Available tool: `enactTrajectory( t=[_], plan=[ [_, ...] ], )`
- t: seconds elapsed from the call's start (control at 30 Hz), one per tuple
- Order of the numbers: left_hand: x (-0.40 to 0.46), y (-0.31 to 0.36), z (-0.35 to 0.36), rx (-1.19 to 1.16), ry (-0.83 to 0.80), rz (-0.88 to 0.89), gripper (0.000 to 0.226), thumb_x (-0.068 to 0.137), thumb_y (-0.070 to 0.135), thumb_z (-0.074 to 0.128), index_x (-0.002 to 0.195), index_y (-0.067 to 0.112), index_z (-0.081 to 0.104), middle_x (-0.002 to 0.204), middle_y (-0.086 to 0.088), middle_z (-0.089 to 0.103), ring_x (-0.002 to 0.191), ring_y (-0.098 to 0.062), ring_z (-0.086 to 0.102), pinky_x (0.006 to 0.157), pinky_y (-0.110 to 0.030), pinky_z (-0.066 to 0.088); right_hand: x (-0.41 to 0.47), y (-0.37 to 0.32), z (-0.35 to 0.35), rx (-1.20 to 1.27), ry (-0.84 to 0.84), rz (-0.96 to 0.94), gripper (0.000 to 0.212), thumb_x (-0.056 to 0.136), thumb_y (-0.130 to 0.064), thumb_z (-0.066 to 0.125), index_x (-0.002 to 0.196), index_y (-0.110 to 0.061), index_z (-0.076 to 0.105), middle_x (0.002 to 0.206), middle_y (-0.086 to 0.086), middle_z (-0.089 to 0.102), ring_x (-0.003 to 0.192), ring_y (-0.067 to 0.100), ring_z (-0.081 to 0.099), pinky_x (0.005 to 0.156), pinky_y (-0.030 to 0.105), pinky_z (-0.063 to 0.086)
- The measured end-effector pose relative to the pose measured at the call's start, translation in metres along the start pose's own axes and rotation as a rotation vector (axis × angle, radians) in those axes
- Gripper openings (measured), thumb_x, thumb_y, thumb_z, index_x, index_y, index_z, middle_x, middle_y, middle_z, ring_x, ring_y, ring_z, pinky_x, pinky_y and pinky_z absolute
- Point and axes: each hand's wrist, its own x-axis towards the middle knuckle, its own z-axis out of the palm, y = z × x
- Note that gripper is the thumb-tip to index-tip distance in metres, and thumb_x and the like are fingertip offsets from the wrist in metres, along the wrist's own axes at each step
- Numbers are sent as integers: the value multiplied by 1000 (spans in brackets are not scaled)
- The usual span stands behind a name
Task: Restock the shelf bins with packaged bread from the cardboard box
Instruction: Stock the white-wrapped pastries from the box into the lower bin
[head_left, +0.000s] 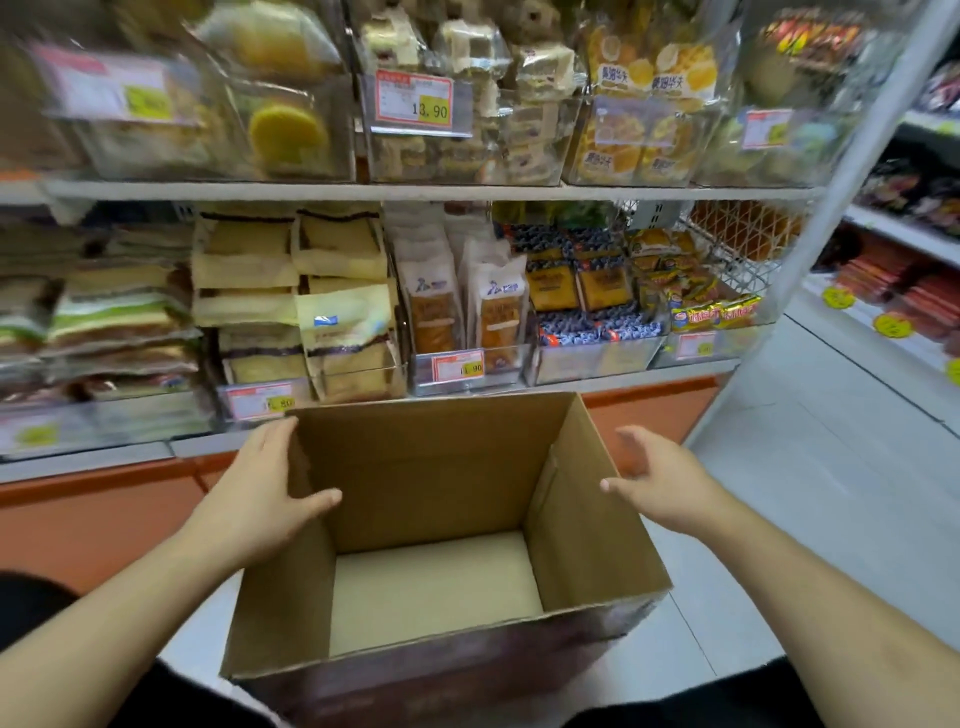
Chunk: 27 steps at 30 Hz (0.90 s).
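Note:
An open cardboard box (587, 525) stands in front of me, and its bare bottom shows with nothing inside. My left hand (260, 488) grips the box's left wall, fingers outside and thumb hooked over the rim. To the right of the box's right wall, my right hand (660, 473) hovers open with fingers spread, not touching it. Clear shelf bins (452, 371) on the lower shelf hold stacked packaged bread (343, 317). More bagged bread fills the upper shelf bins (467, 130).
Price tags (423, 101) hang on the bin fronts. An orange base panel (104, 514) runs under the lower shelf. A white upright post (841, 156) ends the shelf on the right, with pale floor (831, 467) and another shelf of red packages (904, 291) beyond.

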Motion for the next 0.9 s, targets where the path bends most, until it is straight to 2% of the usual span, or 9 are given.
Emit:
enactTrajectory(
  t=[0.07,0.13,0.23,0.27,0.37,0.47,0.6,0.73,0.9],
  plan=[
    [-5,-6,9,-4,-16,-18,117,82,50,82,167,19,7,174,0,5,156,-22,27,120,-41,35,-4,6,3,131,-85,50,77,95,-38,77,161,-32,37,144,1,62,109,17,72,83,35,64],
    [-4,-10,11,-39,23,-86,124,81,47,84,166,21,-3,174,-5,4,152,-29,35,115,-45,42,-3,9,5,211,-185,75,67,99,-39,70,156,-48,35,127,-6,68,96,13,75,70,41,67],
    [4,-6,12,-78,-76,-180,130,81,46,85,164,26,-13,159,-17,45,130,-34,60,97,-41,55,5,7,9,231,-270,53,55,101,-41,66,141,-66,39,120,-10,73,90,18,80,61,44,66],
    [5,-4,15,-57,-111,-187,129,83,44,84,163,27,-16,151,-18,55,121,-34,67,90,-39,57,9,4,11,214,-263,43,53,101,-41,66,141,-64,41,121,-11,73,92,18,79,63,44,67],
    [5,0,23,37,-105,-167,129,88,39,81,159,31,-27,133,-18,69,104,-30,73,78,-33,57,23,-2,20,114,-190,10,48,103,-34,65,146,-47,47,124,-10,71,101,15,74,80,39,67],
    [7,-1,24,43,-99,-175,128,89,35,80,159,34,-26,127,-18,71,101,-30,74,77,-33,56,36,3,25,65,-146,9,43,103,-25,64,142,-39,54,121,-10,72,104,13,72,91,38,63],
    [10,2,30,20,-103,-159,128,88,34,81,157,42,-27,125,-18,72,96,-28,74,79,-35,58,40,16,22,85,-148,39,40,104,-20,64,138,-40,57,120,-13,73,104,11,73,88,36,65],
    [15,11,36,-40,-112,-151,125,90,30,79,157,46,-25,134,-16,68,106,-30,73,85,-40,61,38,25,10,108,-134,92,37,105,-19,63,135,-40,58,118,-14,73,102,14,74,80,38,67],
    [18,34,40,-47,-166,-96,124,91,28,79,158,43,-24,129,-16,69,95,-27,73,78,-38,62,27,34,-8,111,-113,128,38,106,-16,62,138,-36,58,113,-15,72,98,10,73,77,29,64]
  ],
)
